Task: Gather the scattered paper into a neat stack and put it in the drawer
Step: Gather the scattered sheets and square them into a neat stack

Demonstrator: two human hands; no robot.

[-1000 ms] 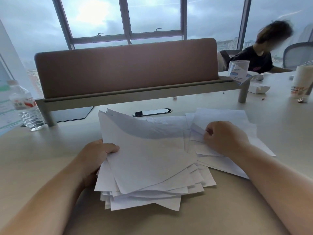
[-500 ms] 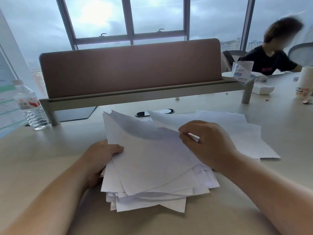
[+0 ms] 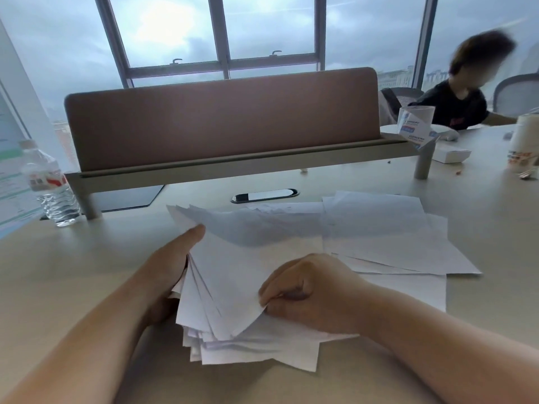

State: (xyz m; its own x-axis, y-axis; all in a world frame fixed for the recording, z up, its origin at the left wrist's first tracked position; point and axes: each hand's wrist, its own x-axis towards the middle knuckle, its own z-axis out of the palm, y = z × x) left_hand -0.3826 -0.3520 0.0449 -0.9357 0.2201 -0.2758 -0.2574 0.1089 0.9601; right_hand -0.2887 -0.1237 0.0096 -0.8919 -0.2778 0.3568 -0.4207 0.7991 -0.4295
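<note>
A ragged pile of white paper (image 3: 233,272) lies on the beige table (image 3: 73,287) in front of me, its sheets fanned and uneven. My left hand (image 3: 169,263) holds the pile's left edge, thumb stretched out on top and fingers under the sheets. My right hand (image 3: 309,290) pinches the near right corner of the top sheets, fingers curled. More loose sheets (image 3: 393,234) lie spread flat to the right, partly under the pile. No drawer is in view.
A pink desk divider (image 3: 221,123) on a grey rail stands behind the paper, with a cable slot (image 3: 264,195) before it. A water bottle (image 3: 49,185) stands far left. At right are a plastic cup (image 3: 415,123), a white box (image 3: 449,154), a paper cup (image 3: 525,144) and a seated person (image 3: 463,97).
My right hand carried sheets from the right onto the pile, then dropped to the pile's near right corner. My left thumb has straightened along the top sheet.
</note>
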